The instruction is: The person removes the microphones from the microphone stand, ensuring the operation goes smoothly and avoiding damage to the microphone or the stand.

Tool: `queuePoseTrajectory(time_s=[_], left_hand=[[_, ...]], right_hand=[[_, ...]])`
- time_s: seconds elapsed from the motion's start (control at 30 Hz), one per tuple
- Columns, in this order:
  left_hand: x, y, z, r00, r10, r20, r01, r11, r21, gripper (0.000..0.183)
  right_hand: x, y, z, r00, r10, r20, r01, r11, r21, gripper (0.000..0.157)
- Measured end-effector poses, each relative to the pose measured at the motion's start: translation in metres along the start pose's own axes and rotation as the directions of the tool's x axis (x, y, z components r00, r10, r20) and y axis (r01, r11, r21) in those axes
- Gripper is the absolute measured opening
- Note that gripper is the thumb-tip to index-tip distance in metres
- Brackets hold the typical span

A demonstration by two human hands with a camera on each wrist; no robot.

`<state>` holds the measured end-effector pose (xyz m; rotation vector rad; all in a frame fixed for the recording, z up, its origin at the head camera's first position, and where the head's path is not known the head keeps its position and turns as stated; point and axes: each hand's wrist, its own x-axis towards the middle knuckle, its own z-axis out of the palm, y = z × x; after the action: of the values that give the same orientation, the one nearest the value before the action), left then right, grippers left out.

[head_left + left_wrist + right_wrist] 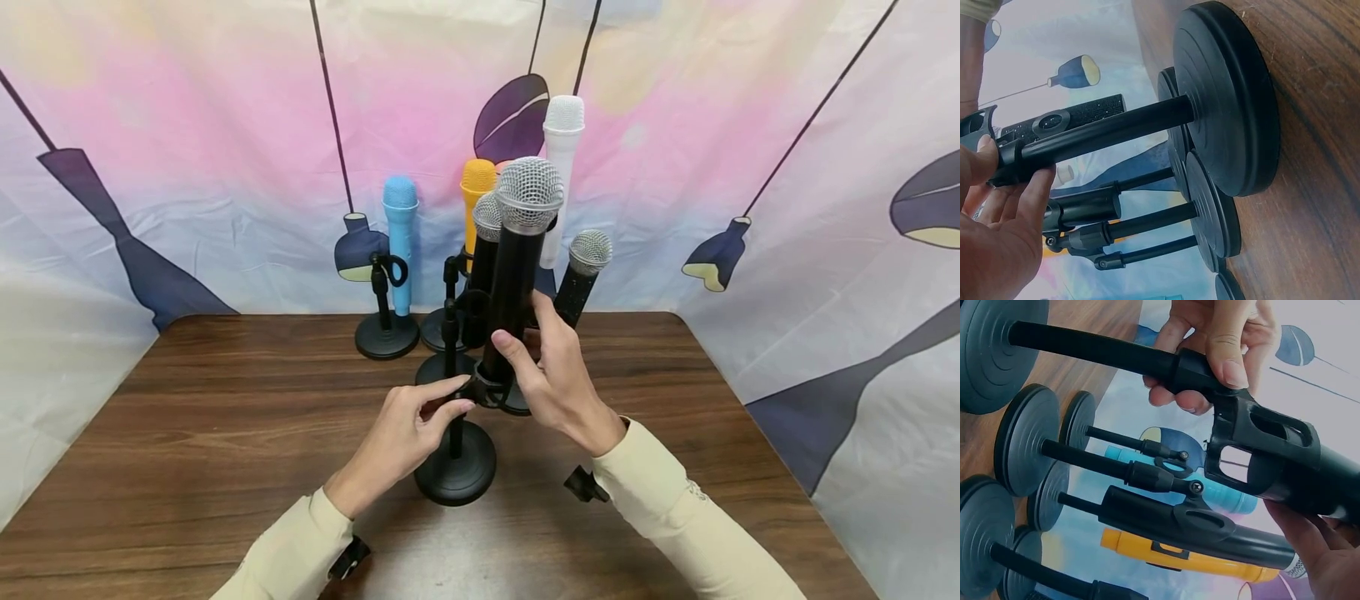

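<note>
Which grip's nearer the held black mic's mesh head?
Right. The right grip holds the black microphone below its mesh head; the left grip is farther down, pinching the stand near its top.

Rear stands (pixel 387 342) block passage behind the held microphone (pixel 514 271); left is roomier.

A light-blue microphone (pixel 401 242) at 10 o'clock, a yellow-orange microphone (pixel 472 200) at 12, a white microphone (pixel 562 150) at 1 and a tilted, silver-headed black microphone (pixel 574 293) at 2 rise toward the far side of a wood-grain table (pixel 225 425). Behind hangs a pastel backdrop (pixel 247 108). Another black microphone (pixel 483 262), partly hidden near center, appears clipped to a stand.
</note>
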<state>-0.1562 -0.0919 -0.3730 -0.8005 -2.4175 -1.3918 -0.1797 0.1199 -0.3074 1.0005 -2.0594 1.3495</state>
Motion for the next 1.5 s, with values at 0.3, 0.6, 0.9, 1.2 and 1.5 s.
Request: queuePoseTrajectory(time_s=[0.3, 0.6, 0.9, 1.2, 1.5], left_hand=[[0.0003, -0.0004, -0.0002, 1.000, -0.002, 0.002, 0.002, 1.000, -0.004, 0.036], [-0.0017, 0.0002, 0.0001, 0.999, -0.032, 0.008, 0.032, 0.999, 0.007, 0.036], [-0.0025, 0.0005, 0.0005, 0.999, -0.038, 0.017, 0.038, 0.999, -0.003, 0.037], [0.0005, 0.0003, -0.0011, 1.000, -0.017, 0.015, 0.017, 1.000, 0.009, 0.037], [0.0013, 0.0005, -0.0019, 1.000, -0.013, 0.021, 0.013, 1.000, -0.006, 0.036]], right_hand=[[0.0001, 0.0011, -0.0004, 1.000, -0.005, -0.014, 0.005, 1.000, 0.031, 0.049], [0.0003, 0.0021, 0.0013, 0.999, 0.013, -0.034, -0.012, 0.999, 0.041, 0.049], [0.0017, -0.0014, 0.0008, 0.998, 0.033, -0.054, -0.030, 0.999, 0.044, 0.048], [0.0045, -0.0001, -0.0007, 0.997, 0.046, -0.058, -0.044, 0.998, 0.037, 0.044], [0.0057, -0.0005, -0.0007, 0.998, 0.007, -0.059, -0.006, 1.000, 0.018, 0.046]])
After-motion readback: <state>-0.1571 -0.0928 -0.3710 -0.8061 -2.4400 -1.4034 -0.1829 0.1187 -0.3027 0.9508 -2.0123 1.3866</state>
